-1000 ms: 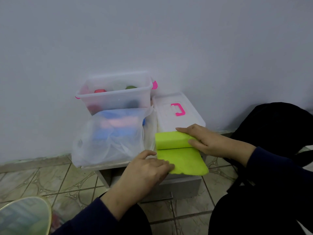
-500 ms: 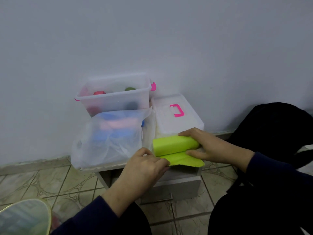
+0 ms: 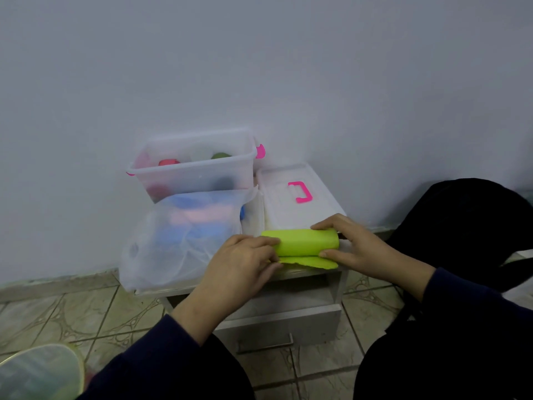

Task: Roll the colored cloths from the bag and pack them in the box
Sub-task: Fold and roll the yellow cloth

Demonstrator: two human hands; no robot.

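A lime-green cloth (image 3: 302, 243) lies mostly rolled at the front edge of a small white cabinet (image 3: 288, 313), a short flat flap still showing beneath the roll. My left hand (image 3: 242, 267) grips the roll's left end and my right hand (image 3: 354, 246) curls around its right end. Behind to the left, a translucent plastic bag (image 3: 184, 241) holds blue and pink cloths. Further back stands the clear box (image 3: 196, 166) with pink latches, with red and green rolled cloths inside.
The box's white lid (image 3: 277, 197) with a pink handle lies behind the roll, near the wall. A dark bag or garment (image 3: 461, 226) sits at the right. Tiled floor surrounds the cabinet, and a round greenish object (image 3: 40, 370) is at the lower left.
The flat part of the green cloth has shrunk to a narrow flap as the roll grew thicker and came toward me. Both hands stayed on its ends.
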